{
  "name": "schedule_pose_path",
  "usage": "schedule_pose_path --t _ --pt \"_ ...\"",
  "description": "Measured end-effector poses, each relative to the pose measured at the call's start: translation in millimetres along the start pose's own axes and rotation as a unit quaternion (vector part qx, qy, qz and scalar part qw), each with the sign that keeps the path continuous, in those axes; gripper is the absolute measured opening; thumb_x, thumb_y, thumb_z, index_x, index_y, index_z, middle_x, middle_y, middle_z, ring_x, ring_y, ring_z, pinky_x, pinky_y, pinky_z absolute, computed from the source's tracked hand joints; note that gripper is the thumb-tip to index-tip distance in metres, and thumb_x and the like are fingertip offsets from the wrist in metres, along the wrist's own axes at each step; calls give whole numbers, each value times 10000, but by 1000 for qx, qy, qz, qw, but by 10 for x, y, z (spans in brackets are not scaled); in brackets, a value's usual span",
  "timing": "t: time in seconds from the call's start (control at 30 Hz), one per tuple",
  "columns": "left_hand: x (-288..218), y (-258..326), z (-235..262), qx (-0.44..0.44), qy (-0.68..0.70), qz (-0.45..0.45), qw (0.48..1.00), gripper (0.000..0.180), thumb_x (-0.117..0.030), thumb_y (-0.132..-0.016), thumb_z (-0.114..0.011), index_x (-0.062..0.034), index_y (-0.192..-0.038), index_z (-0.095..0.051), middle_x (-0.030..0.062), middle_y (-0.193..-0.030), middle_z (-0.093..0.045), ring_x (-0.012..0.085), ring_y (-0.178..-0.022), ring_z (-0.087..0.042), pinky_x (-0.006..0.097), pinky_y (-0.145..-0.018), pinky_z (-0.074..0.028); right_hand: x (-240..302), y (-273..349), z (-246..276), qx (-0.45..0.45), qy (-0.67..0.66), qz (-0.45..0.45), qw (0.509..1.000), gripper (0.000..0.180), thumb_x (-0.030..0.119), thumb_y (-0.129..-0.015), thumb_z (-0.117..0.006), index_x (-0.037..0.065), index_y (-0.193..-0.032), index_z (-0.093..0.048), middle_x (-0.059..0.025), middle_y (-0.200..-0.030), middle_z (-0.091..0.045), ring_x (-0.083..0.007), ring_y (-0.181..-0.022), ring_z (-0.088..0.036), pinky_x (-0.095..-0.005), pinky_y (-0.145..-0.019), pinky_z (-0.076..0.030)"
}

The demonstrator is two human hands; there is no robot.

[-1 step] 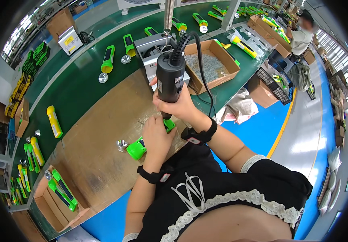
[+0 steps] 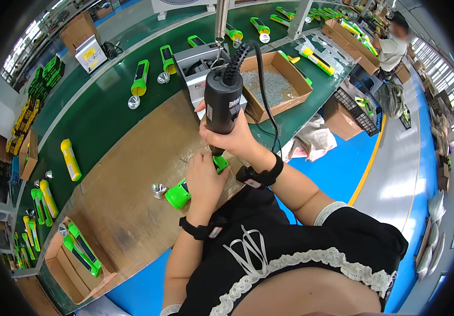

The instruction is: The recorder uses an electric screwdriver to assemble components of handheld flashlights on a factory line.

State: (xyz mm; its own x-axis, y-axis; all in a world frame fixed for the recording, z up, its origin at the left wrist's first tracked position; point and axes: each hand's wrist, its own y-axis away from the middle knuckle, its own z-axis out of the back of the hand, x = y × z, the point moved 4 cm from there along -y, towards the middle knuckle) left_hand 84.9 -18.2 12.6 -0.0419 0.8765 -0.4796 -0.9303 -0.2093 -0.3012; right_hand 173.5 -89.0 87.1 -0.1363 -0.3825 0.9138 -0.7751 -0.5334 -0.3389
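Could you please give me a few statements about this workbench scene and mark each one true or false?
1. The right hand grips a black electric screwdriver held upright. True.
2. The left hand rests on a green flashlight body lying on the brown board. True.
3. The open cardboard box behind the screwdriver is filled with yellow flashlights. False: it holds a layer of small grey parts, probably screws.
4. A silver reflector cup lies on the board just left of the green flashlight body. True.
5. The screwdriver is cordless. False: a coiled black cable runs from its top.
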Motion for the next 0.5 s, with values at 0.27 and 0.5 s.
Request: schedule_pose_path --t 0.27,0.5 --pt "-9 -32 -19 3 -13 6 1000 441 -268 -607 -792 -35 -913 -576 119 -880 -546 310 -856 -544 416 -726 -438 5 2 47 35 -10 -2 999 392 26 -694 -704 41 -1051 -541 19 -748 -572 -43 -696 -532 -222 -645 -446" --pt "-21 -41 19 -7 -13 0 1000 405 -280 -621 -785 -33 -879 -594 120 -882 -552 316 -839 -545 415 -723 -433 -31 2 28 16 13 17 1000 386 38 -697 -718 44 -1039 -537 15 -773 -575 -46 -701 -533 -222 -642 -450"
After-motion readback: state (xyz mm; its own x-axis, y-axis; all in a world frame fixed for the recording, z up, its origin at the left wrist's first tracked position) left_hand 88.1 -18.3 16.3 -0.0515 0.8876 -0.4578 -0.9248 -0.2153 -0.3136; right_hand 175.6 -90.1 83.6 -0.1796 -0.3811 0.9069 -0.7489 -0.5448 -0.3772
